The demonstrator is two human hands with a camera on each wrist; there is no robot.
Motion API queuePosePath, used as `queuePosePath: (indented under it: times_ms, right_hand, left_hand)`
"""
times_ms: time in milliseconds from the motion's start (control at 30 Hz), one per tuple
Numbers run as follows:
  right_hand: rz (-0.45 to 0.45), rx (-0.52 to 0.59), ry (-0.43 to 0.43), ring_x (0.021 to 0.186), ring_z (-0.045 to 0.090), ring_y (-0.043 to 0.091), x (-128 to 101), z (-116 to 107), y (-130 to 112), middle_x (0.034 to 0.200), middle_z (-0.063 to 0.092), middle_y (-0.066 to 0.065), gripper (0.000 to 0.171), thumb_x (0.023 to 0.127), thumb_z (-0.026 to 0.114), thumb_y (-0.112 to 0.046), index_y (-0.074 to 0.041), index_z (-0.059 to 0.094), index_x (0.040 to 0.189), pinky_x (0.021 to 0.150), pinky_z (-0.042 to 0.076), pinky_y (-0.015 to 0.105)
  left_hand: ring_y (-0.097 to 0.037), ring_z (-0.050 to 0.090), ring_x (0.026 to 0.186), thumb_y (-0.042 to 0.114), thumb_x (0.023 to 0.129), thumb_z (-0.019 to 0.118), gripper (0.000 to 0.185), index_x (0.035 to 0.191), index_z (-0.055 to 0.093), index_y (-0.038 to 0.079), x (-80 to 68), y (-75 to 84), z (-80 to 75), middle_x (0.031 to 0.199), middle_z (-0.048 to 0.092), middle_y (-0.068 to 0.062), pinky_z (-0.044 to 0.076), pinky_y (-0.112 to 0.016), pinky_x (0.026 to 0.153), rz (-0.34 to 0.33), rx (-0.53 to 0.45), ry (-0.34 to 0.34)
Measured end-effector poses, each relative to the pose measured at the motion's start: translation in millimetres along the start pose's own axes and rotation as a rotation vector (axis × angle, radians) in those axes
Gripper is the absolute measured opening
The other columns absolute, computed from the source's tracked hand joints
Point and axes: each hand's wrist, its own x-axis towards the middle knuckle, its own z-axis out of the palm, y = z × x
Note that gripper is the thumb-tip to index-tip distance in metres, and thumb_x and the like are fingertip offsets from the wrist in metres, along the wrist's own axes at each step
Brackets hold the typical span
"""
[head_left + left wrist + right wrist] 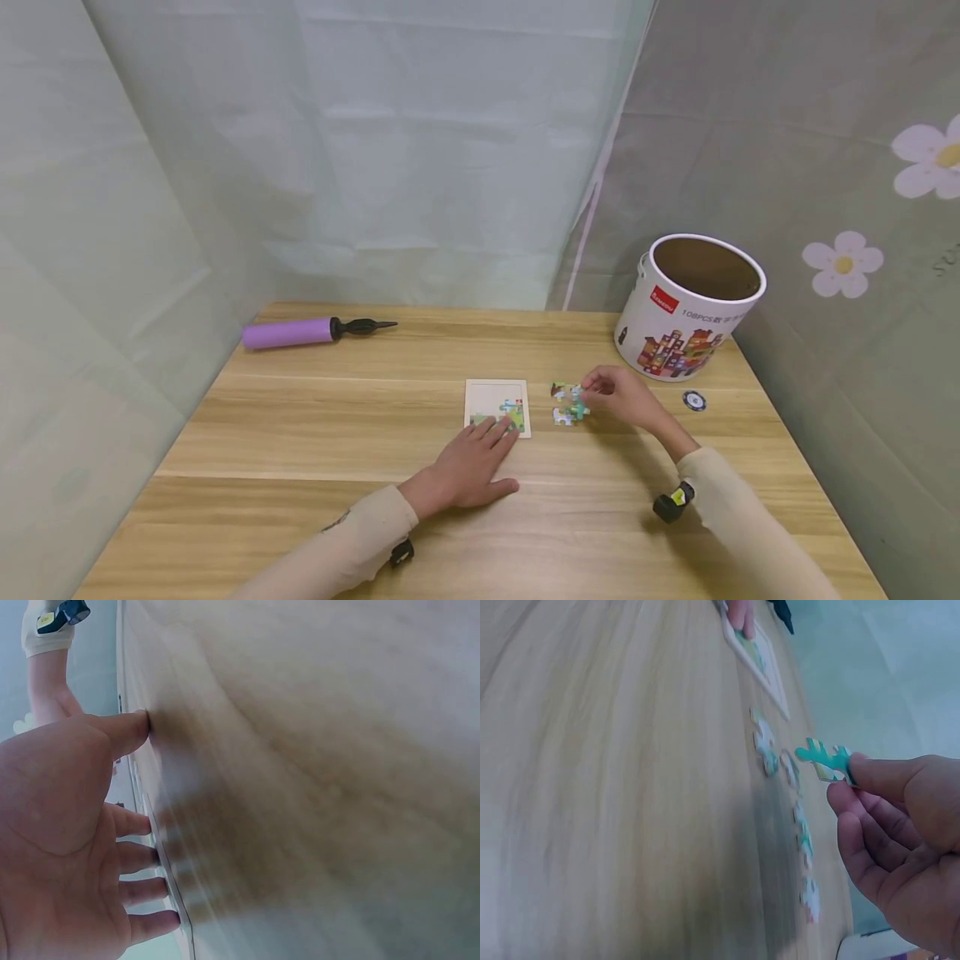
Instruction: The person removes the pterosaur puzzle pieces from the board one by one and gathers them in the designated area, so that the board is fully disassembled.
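Note:
My right hand (624, 400) pinches a green jigsaw puzzle piece (826, 759) between thumb and fingertips, raised above the table in the right wrist view. Several loose puzzle pieces (562, 417) lie on the wood just below and to the left of that hand. To their left is a pale square puzzle board (483, 392), with some green pieces (514, 412) in its lower part. My left hand (471, 468) lies with fingers extended, their tips on the board's near side and covering part of it. Its thumb points right and touches the tabletop in the left wrist view.
A white printed bucket (678, 321) stands at the back right, with a round dark chip (694, 401) in front of it. A purple hand pump (292, 332) lies at the back left of the wooden table (315, 417). Cloth curtains (450, 167) hang behind.

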Motion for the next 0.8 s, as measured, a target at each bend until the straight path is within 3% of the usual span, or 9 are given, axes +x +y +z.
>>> queuePosePath:
  times_ms: [500,800]
  right_hand:
    - [-0.005,-0.067,0.013,0.078,0.065,0.011,-12,2,17,0.083,0.073,-0.001,0.005,0.086,0.080,-0.006,-0.009,0.077,0.089,0.072,0.057,0.025]
    - [0.023,-0.131,0.016,0.072,0.062,0.010,-12,8,17,0.079,0.071,-0.004,0.008,0.088,0.081,-0.014,-0.007,0.077,0.088,0.067,0.053,0.025]
  left_hand:
    - [-0.035,0.030,0.152,0.057,0.103,0.047,0.077,0.160,0.032,0.007,-2.1,0.9,-0.9,0.167,0.029,-0.013,0.031,-0.052,0.120,-0.005,-0.006,-0.010]
    - [-0.036,0.030,0.152,0.057,0.103,0.047,0.078,0.160,0.032,0.006,-0.7,-0.9,2.8,0.167,0.028,-0.015,0.031,-0.053,0.120,0.008,-0.009,0.002]
